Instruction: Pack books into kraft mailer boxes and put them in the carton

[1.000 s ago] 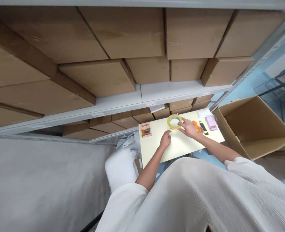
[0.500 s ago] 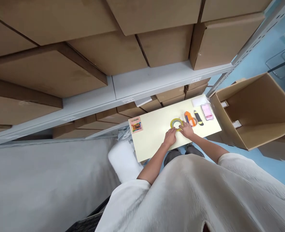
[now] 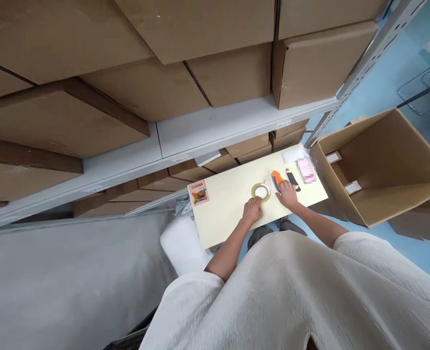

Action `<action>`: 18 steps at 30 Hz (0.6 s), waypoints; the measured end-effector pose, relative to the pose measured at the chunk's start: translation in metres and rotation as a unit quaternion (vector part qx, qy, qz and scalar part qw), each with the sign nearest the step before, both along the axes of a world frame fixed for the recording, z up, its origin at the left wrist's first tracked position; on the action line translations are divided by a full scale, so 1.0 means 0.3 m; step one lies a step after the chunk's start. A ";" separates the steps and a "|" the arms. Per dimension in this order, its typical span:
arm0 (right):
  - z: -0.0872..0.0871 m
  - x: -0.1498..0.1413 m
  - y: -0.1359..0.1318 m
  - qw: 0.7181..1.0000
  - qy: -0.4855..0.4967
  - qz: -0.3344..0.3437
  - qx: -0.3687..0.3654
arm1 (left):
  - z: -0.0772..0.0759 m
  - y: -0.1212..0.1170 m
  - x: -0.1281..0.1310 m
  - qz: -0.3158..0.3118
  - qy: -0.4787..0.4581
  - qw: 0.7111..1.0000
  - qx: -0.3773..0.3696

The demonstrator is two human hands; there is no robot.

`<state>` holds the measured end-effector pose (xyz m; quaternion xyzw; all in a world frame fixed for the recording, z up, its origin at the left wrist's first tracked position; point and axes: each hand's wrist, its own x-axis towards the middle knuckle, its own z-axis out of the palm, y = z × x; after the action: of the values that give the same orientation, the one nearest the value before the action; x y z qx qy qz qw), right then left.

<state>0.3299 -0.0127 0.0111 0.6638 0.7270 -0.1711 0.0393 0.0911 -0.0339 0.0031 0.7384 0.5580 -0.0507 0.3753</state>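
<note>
A roll of yellowish clear tape (image 3: pixel 268 190) lies flat on the cream tabletop (image 3: pixel 229 214). My left hand (image 3: pixel 251 210) has its fingers bent over the roll's near left edge. To the right, my right hand (image 3: pixel 287 195) reaches over the near end of an orange tape dispenser (image 3: pixel 277 178), thumb on one side and fingers on the other, covering part of it. Just beyond those fingers lies a black and yellow utility knife (image 3: pixel 292 178).
A pink card with a colourful picture (image 3: pixel 199 193) lies at the table's left end. At the right end are a blurred pink item (image 3: pixel 305 170) and a white piece (image 3: pixel 291 155). An open carton (image 3: pixel 346 204) stands right of the table. Boxed shelving (image 3: pixel 215 126) runs behind; white wrapping (image 3: pixel 181 245) sits left.
The tape roll, held up by my right hand at first, came down onto the table under both hands. My right hand then moved right onto the orange dispenser; my left stayed at the roll.
</note>
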 end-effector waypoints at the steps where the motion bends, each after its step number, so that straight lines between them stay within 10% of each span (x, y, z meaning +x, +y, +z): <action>1: 0.004 0.014 0.007 1.000 -0.007 -0.014 -0.012 | 0.004 0.004 0.001 -0.006 0.009 1.000 -0.001; 9: 0.057 0.034 0.059 0.998 0.012 -0.024 -0.055 | 0.017 0.021 -0.005 0.011 -0.016 1.000 -0.020; 18: 0.181 -0.027 0.158 0.971 0.219 -0.087 0.038 | 0.079 0.184 0.058 0.252 -0.237 0.938 0.019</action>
<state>0.3219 0.0348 0.0655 0.6721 0.6630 -0.2873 -0.1616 0.1085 0.0212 0.0268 0.5707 0.6217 0.2327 0.4834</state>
